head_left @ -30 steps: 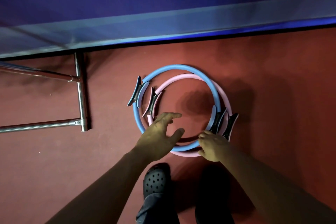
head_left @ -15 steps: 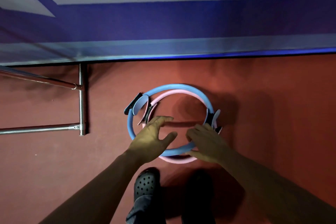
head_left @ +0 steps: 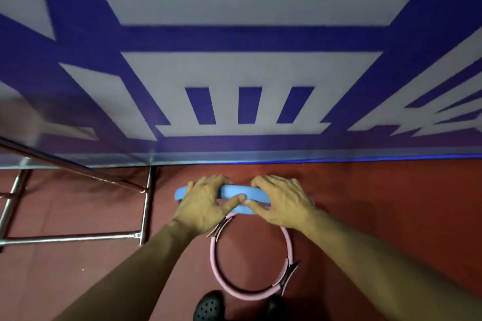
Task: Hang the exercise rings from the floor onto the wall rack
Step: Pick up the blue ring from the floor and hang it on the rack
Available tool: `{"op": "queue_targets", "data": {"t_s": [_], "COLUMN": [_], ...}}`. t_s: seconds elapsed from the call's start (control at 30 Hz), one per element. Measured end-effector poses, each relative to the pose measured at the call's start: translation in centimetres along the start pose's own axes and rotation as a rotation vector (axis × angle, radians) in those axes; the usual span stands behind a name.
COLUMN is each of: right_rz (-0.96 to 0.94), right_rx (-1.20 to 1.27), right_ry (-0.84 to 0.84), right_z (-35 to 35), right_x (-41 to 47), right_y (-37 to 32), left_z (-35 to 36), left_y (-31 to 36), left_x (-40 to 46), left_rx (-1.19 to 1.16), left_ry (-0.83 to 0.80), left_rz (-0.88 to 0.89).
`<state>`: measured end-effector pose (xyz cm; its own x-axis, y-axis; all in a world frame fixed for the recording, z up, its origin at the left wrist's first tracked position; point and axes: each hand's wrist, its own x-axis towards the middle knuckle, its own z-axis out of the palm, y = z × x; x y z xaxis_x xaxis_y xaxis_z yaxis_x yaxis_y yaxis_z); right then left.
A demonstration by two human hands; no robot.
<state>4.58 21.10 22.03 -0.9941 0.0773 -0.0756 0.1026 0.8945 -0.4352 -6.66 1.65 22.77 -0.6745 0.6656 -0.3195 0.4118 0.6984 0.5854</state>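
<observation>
you had both hands clamped on the blue ring (head_left: 236, 194), lifted clear of the floor and seen nearly edge-on in front of you. your left hand (head_left: 206, 203) wrapped the near-left part of the rim and your right hand (head_left: 280, 202) the near-right part, thumbs almost touching in the middle. the pink ring (head_left: 251, 260) lay flat on the red floor (head_left: 378, 203) just ahead of your black shoe (head_left: 208, 306), its padded grips on either side, untouched.

this read as the pick-up step for the first ring: one was in hand, none was hung. no hook or peg showed; only the patterned wall (head_left: 247, 65) and a metal frame (head_left: 142, 206) to your left, and i could not tell whether that frame was the rack. the next move probably called for raising your gaze to find the rack, carrying the ring up to it, and freeing one hand so the rim could drop over a peg.
</observation>
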Motion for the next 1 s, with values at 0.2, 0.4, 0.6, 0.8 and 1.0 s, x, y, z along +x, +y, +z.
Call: {"op": "queue_targets", "data": {"t_s": [0.2,0.4,0.6,0.8,1.0], "right_rz": [-0.016,-0.094,-0.195,-0.296,-0.347], "right_rx": [-0.046,0.025,0.086,0.019,-0.065], "right_ry": [0.181,0.309,0.304,0.263,0.250], "right_z": [-14.7,-29.8,-39.2,-43.0,-41.6], "right_x": [-2.3,-4.3,-5.9,-6.8,-9.7], "right_y": [-5.6,-12.1,-21.4,-33.4,-45.9], "left_z": [-12.1,-24.3,-33.6,-40.3,-44.0], "left_y": [7.6,14.7,16.0,14.7,10.4], "left_x": [-6.2,-14.7,-25.0,-35.5,-47.2], "left_rx": [-0.051,-0.289,-0.398,-0.388,-0.387], "left_ry": [0.160,0.367,0.609,0.820,0.929], "left_rz": [0.055,0.048,0.021,0.041,0.032]}}
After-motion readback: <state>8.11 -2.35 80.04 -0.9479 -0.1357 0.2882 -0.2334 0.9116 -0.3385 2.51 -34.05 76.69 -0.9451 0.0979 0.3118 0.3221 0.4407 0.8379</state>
